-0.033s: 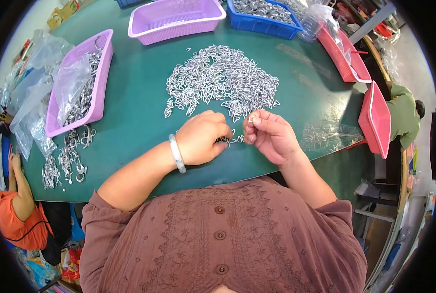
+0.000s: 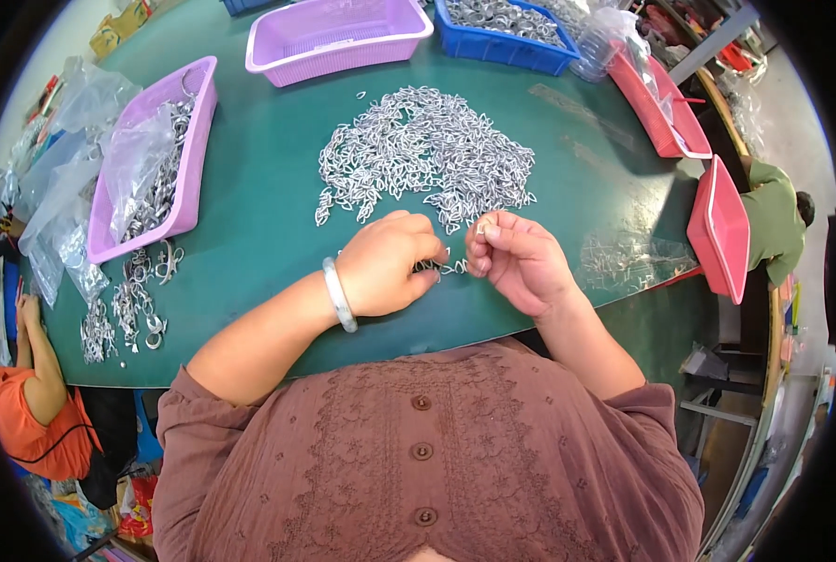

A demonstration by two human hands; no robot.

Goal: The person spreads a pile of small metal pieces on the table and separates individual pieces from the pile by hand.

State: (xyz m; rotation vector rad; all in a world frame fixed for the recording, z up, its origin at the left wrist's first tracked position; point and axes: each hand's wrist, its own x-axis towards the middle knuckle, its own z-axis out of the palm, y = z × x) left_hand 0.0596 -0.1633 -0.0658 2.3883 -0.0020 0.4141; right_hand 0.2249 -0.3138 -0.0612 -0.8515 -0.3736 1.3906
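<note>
Metal links (image 2: 455, 268) partly hidden behind left fingers (image 2: 429, 249)

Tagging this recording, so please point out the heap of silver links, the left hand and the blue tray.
Heap of silver links (image 2: 448, 140), head view: middle of the pile.
Left hand (image 2: 390, 264), head view: back of the hand.
Blue tray (image 2: 507, 51), head view: outer face of its near wall.

No lettering, number or sign can be read around a green desk (image 2: 258, 201); a pale patch (image 2: 338, 43) inside a lilac tray (image 2: 343, 66) at its far side and dark marks on a yellowish carton (image 2: 121, 28) at upper left are too small to decipher.
</note>
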